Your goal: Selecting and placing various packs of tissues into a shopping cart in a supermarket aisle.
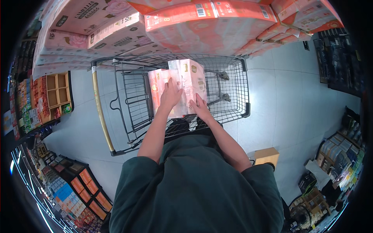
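Two pink packs with clear wrapping, which look like packs of paper tissue, lie side by side within the outline of a dark wire shopping cart (229, 62). Across the front of the left pack (155, 87) rests my left hand (171, 94), its fingers stretched out toward the seam between the packs. My right hand (201, 108) touches the lower right part of the right pack (193, 73), thumb and fingers apart. Whether the packs rest on the cart or are partly held up, I cannot tell. Their undersides are hidden.
Beyond the cart, pink boxes (101, 31) and red-and-pink cartons (202, 33) are stacked high. The cart's yellowish handle (101, 112) is on the left. A brown box (267, 156) stands on the floor at right. Stocked shelves (87, 186) line the lower left.
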